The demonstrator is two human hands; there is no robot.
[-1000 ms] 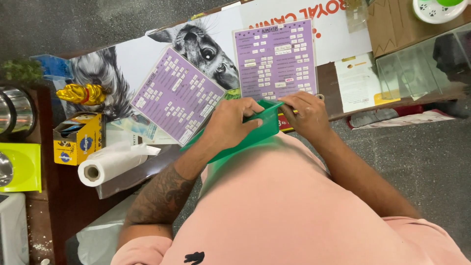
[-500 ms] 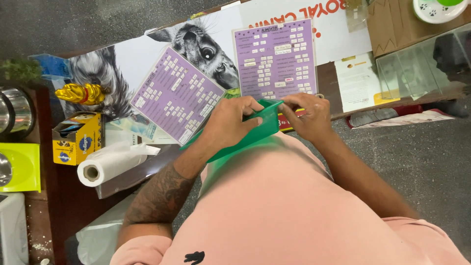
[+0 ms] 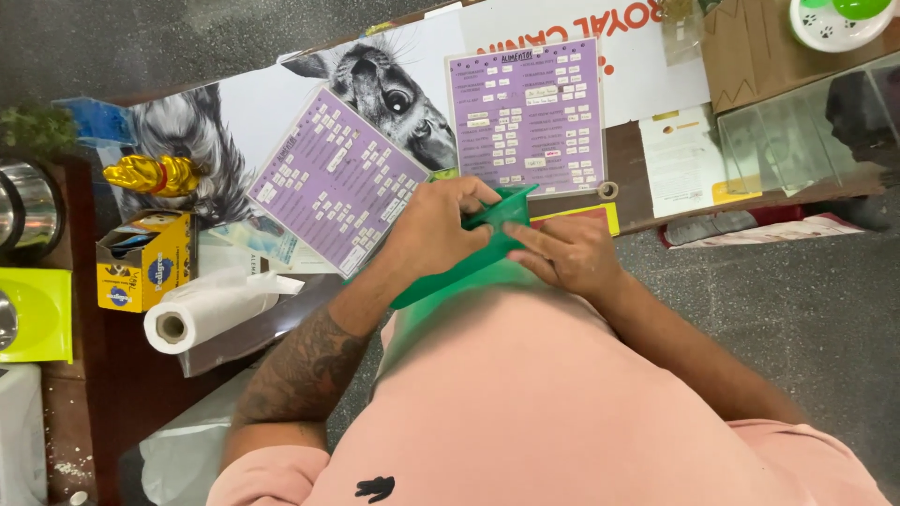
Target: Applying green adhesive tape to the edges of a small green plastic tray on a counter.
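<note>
Green plastic sheet (image 3: 469,267) held at belly, over desk (image 3: 647,187) edge. Left hand (image 3: 441,230) grip clamped on upper part, fingers curled over fold. Right hand (image 3: 572,255) grip pinching right edge, probably thumb beneath. Purple laminated charts (image 3: 525,117) just beyond. Paper roll (image 3: 211,309), yellow box (image 3: 145,258) well left.

green sheet (image 3: 469,258) | thin, flat, tilted, upper corner toward 1 o'clock | gripped at table edge, against torso
</note>
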